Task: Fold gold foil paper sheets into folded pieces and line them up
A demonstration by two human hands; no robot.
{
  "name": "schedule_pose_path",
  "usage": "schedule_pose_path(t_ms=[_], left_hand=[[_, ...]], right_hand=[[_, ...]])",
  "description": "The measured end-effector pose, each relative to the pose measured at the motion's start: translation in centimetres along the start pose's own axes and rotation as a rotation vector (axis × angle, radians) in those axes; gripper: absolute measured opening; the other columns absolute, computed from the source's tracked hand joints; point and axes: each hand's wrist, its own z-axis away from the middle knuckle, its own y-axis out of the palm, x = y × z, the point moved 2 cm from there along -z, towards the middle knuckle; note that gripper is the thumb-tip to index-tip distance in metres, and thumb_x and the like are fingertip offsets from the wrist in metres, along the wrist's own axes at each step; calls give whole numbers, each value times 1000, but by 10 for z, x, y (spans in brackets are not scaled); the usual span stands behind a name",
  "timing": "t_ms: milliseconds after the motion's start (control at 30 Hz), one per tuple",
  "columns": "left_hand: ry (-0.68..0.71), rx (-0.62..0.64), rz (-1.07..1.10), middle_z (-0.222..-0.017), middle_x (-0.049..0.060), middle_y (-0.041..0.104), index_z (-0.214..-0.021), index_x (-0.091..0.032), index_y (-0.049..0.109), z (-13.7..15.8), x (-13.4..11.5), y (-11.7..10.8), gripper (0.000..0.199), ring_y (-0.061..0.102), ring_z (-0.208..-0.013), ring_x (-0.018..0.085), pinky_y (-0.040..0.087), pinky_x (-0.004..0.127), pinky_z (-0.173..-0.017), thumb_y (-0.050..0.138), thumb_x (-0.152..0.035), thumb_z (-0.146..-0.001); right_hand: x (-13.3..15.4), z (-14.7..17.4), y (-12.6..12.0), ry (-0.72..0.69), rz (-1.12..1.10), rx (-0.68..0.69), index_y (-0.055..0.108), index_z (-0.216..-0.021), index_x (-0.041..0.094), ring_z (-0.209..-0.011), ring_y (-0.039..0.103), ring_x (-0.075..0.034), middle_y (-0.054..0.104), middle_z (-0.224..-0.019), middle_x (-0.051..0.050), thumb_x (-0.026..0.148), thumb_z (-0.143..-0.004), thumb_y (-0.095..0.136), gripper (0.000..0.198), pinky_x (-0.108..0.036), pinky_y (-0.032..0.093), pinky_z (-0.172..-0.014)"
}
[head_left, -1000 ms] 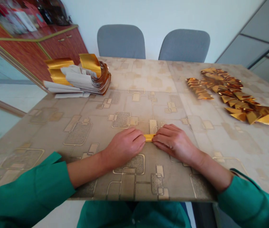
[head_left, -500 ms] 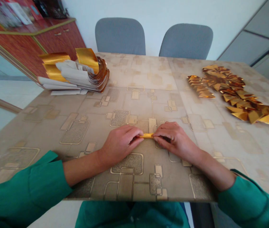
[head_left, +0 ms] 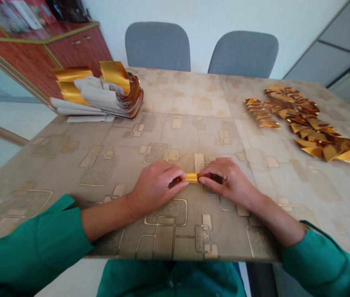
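Note:
A small strip of gold foil paper (head_left: 191, 177), rolled or folded narrow, spans the gap between my two hands just above the patterned table. My left hand (head_left: 161, 181) pinches its left end between thumb and fingers. At the right end, my right hand (head_left: 224, 177) grips it the same way. Both ends of the paper are hidden by the fingertips. Off to the right lie several folded gold paper pieces (head_left: 301, 115), bunched in overlapping rows. A stack of gold and white paper sheets (head_left: 100, 97) rests at the far left, bent and fanned.
The table (head_left: 175, 136) wears a beige cover with a rectangle pattern. Two grey chairs (head_left: 158, 47) stand behind its far edge, against the wall. A red-brown wooden cabinet (head_left: 79, 49) is at the back left, and grey panels (head_left: 332, 45) are at the right.
The visible part of the gold paper looks a little taller between my fingers. Both hands keep their pinch in nearly the same place. The camera view has shifted very slightly.

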Motion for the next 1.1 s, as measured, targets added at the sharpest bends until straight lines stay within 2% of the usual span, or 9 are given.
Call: schedule_pose_path(t_ms=[200, 333, 433, 567, 667, 767, 933, 1033, 1100], left_hand=[[46, 75, -29, -86, 3, 66, -89, -17, 66, 0, -3, 2, 19, 60, -82, 18, 47, 30, -75, 62, -34, -96], [27, 43, -35, -102, 7, 63, -109, -17, 63, -2, -4, 2, 27, 59, -94, 22, 50, 35, -82, 67, -37, -92], [33, 5, -49, -111, 10, 61, -115, -16, 61, -3, -5, 0, 33, 58, -100, 24, 50, 38, -87, 67, -37, -91], [65, -62, -108, -103, 8, 62, -100, -17, 63, -3, -5, -2, 18, 57, -94, 22, 48, 34, -82, 62, -35, -95], [119, -39, -151, -93, 5, 63, -89, -18, 64, -4, -6, -1, 17, 57, -86, 19, 45, 32, -76, 58, -32, -98], [129, 36, -154, -88, 5, 64, -95, -17, 64, -3, -7, 1, 18, 57, -82, 19, 44, 32, -73, 57, -34, -98], [64, 33, -13, -90, 6, 67, -101, -15, 60, -1, -5, 0, 33, 61, -81, 22, 48, 33, -72, 54, -47, -97], [18, 3, 49, -94, 6, 69, -105, -15, 60, 0, -2, -1, 24, 64, -86, 21, 50, 34, -77, 48, -35, -100], [-13, 2, 63, -94, 5, 70, -105, -16, 60, 0, -1, -1, 19, 65, -86, 20, 50, 33, -76, 50, -30, -98]], right_hand=[[-2, 5, 4, 59, 136, -93, 67, -100, 19, -88, 56, -20, 65, -92, -5, 30, -87, 72, 18, -32, 38, -77], [0, 5, 5, 101, 164, -81, 64, -86, 21, -88, 54, -20, 62, -88, -3, 27, -84, 75, 13, -32, 35, -77], [6, 4, 0, 60, 149, -125, 61, -81, 20, -84, 53, -19, 62, -83, -2, 25, -88, 71, 13, -31, 34, -75], [14, 4, -9, -64, 250, -237, 61, -79, 21, -79, 51, -18, 62, -77, -1, 29, -94, 63, 17, -32, 32, -74], [17, 5, -10, -131, 340, -198, 62, -80, 21, -78, 51, -18, 64, -77, -1, 30, -98, 57, 21, -34, 31, -75], [17, 6, -8, -171, 369, -96, 63, -87, 20, -79, 52, -18, 66, -79, -2, 30, -100, 53, 19, -34, 31, -75], [15, 6, -6, -189, 368, -94, 62, -93, 19, -80, 53, -18, 66, -80, -2, 28, -99, 55, 13, -33, 33, -75], [15, 6, -5, -188, 362, -100, 61, -93, 20, -81, 53, -18, 67, -83, -2, 28, -98, 56, 11, -33, 35, -77], [15, 7, -4, -194, 388, -121, 60, -95, 21, -86, 53, -19, 69, -94, -4, 29, -98, 57, 9, -34, 36, -78]])
